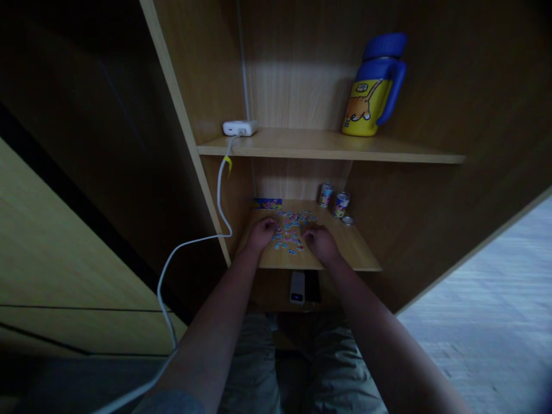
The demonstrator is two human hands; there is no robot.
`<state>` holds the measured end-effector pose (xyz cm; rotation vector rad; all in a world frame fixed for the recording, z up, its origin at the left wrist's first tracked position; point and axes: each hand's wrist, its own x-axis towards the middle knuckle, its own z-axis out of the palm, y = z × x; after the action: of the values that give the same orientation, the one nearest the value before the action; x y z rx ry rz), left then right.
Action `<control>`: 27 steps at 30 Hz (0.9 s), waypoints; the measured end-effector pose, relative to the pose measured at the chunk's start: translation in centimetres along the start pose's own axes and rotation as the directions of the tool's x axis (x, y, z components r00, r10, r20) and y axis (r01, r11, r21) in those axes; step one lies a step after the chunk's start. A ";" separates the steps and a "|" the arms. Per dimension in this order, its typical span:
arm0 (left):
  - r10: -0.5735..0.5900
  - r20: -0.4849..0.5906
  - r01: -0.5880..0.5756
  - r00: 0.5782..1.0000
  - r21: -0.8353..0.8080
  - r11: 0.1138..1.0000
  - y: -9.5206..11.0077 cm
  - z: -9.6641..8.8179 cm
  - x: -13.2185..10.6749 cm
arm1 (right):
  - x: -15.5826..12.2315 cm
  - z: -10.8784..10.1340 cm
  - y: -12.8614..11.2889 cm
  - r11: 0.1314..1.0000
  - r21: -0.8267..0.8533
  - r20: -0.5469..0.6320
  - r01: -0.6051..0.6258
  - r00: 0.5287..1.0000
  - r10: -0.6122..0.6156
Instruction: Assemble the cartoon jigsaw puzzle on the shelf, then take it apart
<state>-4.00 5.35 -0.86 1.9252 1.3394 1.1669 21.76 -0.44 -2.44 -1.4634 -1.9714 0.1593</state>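
Note:
Many small jigsaw puzzle pieces (290,237) in blue, pink and white lie scattered on the lower wooden shelf (345,247). My left hand (262,232) rests at the left edge of the pieces, its fingers curled together. On the other side, my right hand (321,241) touches down by the right edge of the pieces, with thumb and fingers drawn in. Whatever either hand pinches is too small or hidden to make out. Behind the pieces, a colourful printed picture (268,203) leans at the back left.
Two printed cans (326,195) stand at the back right, with a round metal lid (347,220) beside them. Above, the upper shelf (297,144) holds a blue-yellow bottle (371,86) and a white device (240,128). Its white cable (221,195) hangs down left. A power bank (297,287) lies below.

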 end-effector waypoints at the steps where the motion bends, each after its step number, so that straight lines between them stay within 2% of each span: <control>1: 0.017 0.013 -0.017 1.000 0.009 1.000 0.1 0.0 0.0 | -0.1 -0.1 -0.2 1.000 -0.025 -0.001 0.014 1.000 -0.014; 4: 0.103 0.084 -0.106 0.991 0.031 0.994 0.3 0.2 -0.3 | -0.4 -0.1 -0.8 0.990 -0.005 0.033 0.139 0.990 -0.139; 6: 0.182 0.154 -0.191 0.971 0.045 0.981 0.5 0.4 -0.6 | -0.6 -0.1 -1.0 0.979 0.009 0.038 0.204 0.978 -0.204; 10: 0.300 0.264 -0.331 0.917 0.081 0.940 0.7 0.8 -0.9 | -0.8 0.2 -1.2 0.973 -0.050 0.056 0.226 0.973 -0.223; 14: 0.333 0.267 -0.381 0.904 0.152 0.912 0.6 1.1 -0.9 | -0.7 0.4 -1.3 0.984 -0.143 0.041 0.109 0.994 -0.105; 18: 0.319 0.207 -0.367 0.925 0.260 0.893 0.5 1.2 -0.7 | -0.5 0.0 -1.5 0.974 -0.221 -0.018 -0.058 0.998 0.055; 23: 0.273 0.124 -0.300 0.954 0.380 0.875 0.6 1.1 -0.6 | 0.2 -0.6 -1.6 0.901 -0.341 -0.040 -0.268 0.962 0.271; 27: 0.280 0.129 -0.309 0.951 0.394 0.866 0.8 1.1 -0.9 | 1.5 -0.3 -1.5 0.852 -0.393 -0.072 -0.345 0.936 0.345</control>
<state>-2.75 4.28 -1.10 2.5233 1.3689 0.9956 20.56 0.25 -0.84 -2.0823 -1.7902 -0.0987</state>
